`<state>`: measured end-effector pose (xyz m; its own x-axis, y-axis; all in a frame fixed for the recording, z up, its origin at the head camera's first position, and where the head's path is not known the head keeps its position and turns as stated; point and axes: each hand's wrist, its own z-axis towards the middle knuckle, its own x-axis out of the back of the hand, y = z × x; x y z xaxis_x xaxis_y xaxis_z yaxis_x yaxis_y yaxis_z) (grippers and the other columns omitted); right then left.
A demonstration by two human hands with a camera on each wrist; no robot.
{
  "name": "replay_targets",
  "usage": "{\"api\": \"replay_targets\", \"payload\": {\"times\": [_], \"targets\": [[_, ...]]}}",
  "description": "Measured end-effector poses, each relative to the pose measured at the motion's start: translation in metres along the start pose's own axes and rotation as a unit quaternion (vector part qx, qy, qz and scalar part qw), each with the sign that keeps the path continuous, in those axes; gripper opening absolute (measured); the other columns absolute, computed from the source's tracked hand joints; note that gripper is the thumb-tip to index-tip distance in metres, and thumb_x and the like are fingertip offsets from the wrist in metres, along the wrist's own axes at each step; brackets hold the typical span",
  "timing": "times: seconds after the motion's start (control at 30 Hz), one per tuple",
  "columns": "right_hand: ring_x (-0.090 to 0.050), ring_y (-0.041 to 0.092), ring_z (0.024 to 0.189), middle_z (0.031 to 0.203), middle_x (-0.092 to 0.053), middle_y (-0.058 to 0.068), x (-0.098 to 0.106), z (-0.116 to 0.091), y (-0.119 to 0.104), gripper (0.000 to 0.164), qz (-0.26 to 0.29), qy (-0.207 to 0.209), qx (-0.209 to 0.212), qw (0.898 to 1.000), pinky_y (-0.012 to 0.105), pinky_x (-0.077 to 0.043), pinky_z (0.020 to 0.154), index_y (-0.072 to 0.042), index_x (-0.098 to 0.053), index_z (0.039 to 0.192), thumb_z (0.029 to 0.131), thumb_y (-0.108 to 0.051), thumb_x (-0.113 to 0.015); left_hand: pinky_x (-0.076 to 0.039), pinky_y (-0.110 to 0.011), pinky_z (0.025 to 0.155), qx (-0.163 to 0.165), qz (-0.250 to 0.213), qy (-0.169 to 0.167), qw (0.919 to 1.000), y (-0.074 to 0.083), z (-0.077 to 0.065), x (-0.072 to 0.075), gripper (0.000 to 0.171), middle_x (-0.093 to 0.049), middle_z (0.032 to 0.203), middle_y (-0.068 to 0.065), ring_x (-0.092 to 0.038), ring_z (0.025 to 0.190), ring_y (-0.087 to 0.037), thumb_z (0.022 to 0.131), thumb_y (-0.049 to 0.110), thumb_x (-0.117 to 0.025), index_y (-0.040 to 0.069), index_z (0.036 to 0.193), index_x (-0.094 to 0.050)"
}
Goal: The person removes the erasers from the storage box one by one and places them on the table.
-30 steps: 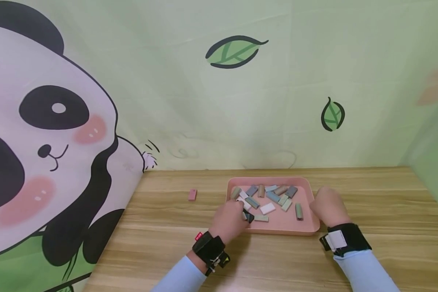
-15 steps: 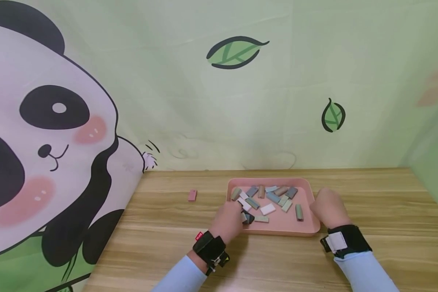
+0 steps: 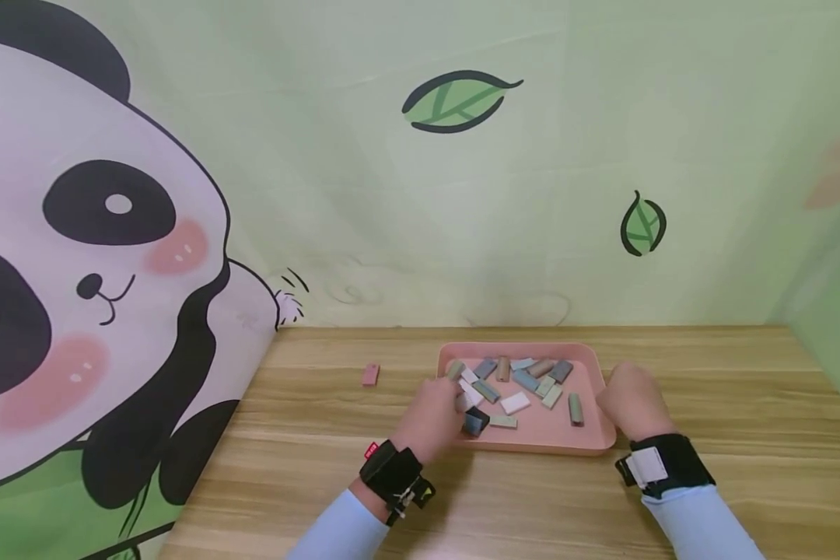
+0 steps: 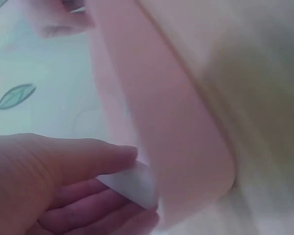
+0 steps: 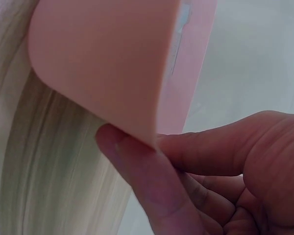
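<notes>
A pink tray [image 3: 539, 447] on the wooden table holds many small blocks. My right hand [image 3: 633, 400] pinches the tray's right wall; in the right wrist view the thumb [image 5: 206, 154] is inside and the index finger outside. At the tray's left end, my left hand [image 3: 430, 416] reaches over the rim. The left wrist view has a pale block [image 4: 132, 183] between its thumb and fingers, partly hidden. Just right of those fingers lies a dark blue block [image 3: 475, 422], beside a pale green block [image 3: 503, 422]. White blocks [image 3: 515, 403] lie farther in.
A single pink block [image 3: 370, 375] lies on the table [image 3: 308, 435], left of the tray. A green cloth backdrop [image 3: 364, 194] with a panda and leaves hangs behind the table's back edge. A green cylindrical block [image 3: 575, 409] lies near the tray's right wall.
My left hand has drawn back slightly to the left, leaving the dark blue block more exposed. The right hand keeps its grip on the tray. The head view has shifted a little.
</notes>
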<state>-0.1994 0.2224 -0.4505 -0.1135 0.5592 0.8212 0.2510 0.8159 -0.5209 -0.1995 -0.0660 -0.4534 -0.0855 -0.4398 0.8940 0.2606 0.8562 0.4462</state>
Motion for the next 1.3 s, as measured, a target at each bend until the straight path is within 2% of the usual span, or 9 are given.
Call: {"api": "replay_targets", "payload": {"times": [0.13,0.27,0.43,0.6,0.73,0.83,0.97,1.2,1.3], "targets": [[-0.053,0.020,0.053,0.063,-0.051,0.010,0.000,-0.001,0.000,0.017,0.000,-0.001,0.000,1.000,0.026,-0.040,0.046,0.005,-0.061,0.078,0.083,-0.007,-0.050,-0.043,-0.019,0.055,-0.003,-0.016,0.028,0.9995,-0.007,0.006,0.016,0.009,-0.062,0.079,0.000,-0.053,0.066,-0.009,0.082,0.011,-0.065,0.010,0.091,-0.067],[-0.053,0.020,0.054,0.063,-0.051,0.010,0.000,-0.002,-0.001,0.017,0.005,-0.005,-0.002,1.000,0.026,-0.040,0.046,0.005,-0.061,0.080,0.084,-0.007,-0.050,-0.049,-0.024,0.062,0.003,-0.027,0.103,0.9943,-0.019,0.013,0.036,0.015,-0.067,0.084,-0.001,-0.060,0.073,-0.011,0.082,0.017,-0.067,0.010,0.095,-0.068],[-0.053,0.020,0.055,0.065,-0.051,0.011,0.001,-0.002,-0.002,0.017,0.008,-0.011,-0.005,1.000,0.027,-0.040,0.047,0.006,-0.061,0.083,0.085,-0.007,-0.049,-0.054,-0.028,0.067,0.020,-0.051,0.213,0.9754,-0.043,0.023,0.051,0.029,-0.070,0.096,-0.006,-0.066,0.083,-0.015,0.082,0.020,-0.068,0.009,0.108,-0.064],[-0.053,0.020,0.055,0.064,-0.051,0.011,0.001,-0.002,-0.001,0.018,0.005,-0.010,-0.005,1.000,0.026,-0.040,0.047,0.006,-0.061,0.082,0.085,-0.007,-0.049,-0.055,-0.028,0.067,0.050,-0.100,0.272,0.9557,-0.069,0.031,0.054,0.034,-0.069,0.098,-0.009,-0.067,0.085,-0.018,0.082,0.020,-0.068,0.006,0.112,-0.060],[-0.053,0.020,0.054,0.064,-0.051,0.011,0.000,-0.002,-0.001,0.018,0.001,-0.005,-0.003,1.000,0.026,-0.040,0.046,0.006,-0.061,0.081,0.085,-0.007,-0.049,-0.053,-0.028,0.064,0.086,-0.119,0.261,0.9540,-0.084,0.034,0.050,0.025,-0.069,0.090,-0.007,-0.064,0.078,-0.016,0.081,0.020,-0.069,0.006,0.101,-0.065],[-0.054,0.020,0.053,0.063,-0.052,0.010,-0.001,-0.001,-0.001,0.019,0.002,-0.003,-0.004,1.000,0.026,-0.040,0.046,0.005,-0.061,0.080,0.085,-0.007,-0.048,-0.050,-0.027,0.060,0.110,-0.113,0.245,0.9566,-0.094,0.036,0.043,0.018,-0.066,0.079,-0.005,-0.060,0.070,-0.016,0.079,0.019,-0.070,0.005,0.091,-0.067],[-0.053,0.019,0.053,0.062,-0.051,0.010,-0.001,-0.001,-0.002,0.019,0.000,-0.003,-0.007,1.000,0.025,-0.040,0.046,0.005,-0.061,0.079,0.085,-0.008,-0.049,-0.047,-0.028,0.059,0.136,-0.104,0.234,0.9570,-0.103,0.038,0.030,0.017,-0.065,0.075,-0.004,-0.058,0.067,-0.017,0.077,0.018,-0.071,0.005,0.088,-0.068],[-0.054,0.020,0.054,0.063,-0.051,0.010,0.000,-0.001,-0.003,0.018,0.006,-0.011,-0.020,1.000,0.025,-0.040,0.046,0.005,-0.061,0.081,0.086,-0.008,-0.049,-0.047,-0.028,0.058,0.176,-0.095,0.210,0.9570,-0.104,0.039,0.018,0.019,-0.065,0.078,-0.005,-0.058,0.069,-0.018,0.077,0.020,-0.071,0.005,0.089,-0.069],[-0.054,0.020,0.054,0.063,-0.051,0.010,-0.001,-0.001,-0.003,0.018,0.010,-0.013,-0.023,1.000,0.025,-0.040,0.046,0.005,-0.061,0.082,0.086,-0.008,-0.049,-0.045,-0.027,0.056,0.189,-0.068,0.200,0.9590,-0.104,0.040,0.015,0.019,-0.065,0.077,-0.005,-0.058,0.067,-0.018,0.076,0.021,-0.073,0.005,0.085,-0.069]]}}
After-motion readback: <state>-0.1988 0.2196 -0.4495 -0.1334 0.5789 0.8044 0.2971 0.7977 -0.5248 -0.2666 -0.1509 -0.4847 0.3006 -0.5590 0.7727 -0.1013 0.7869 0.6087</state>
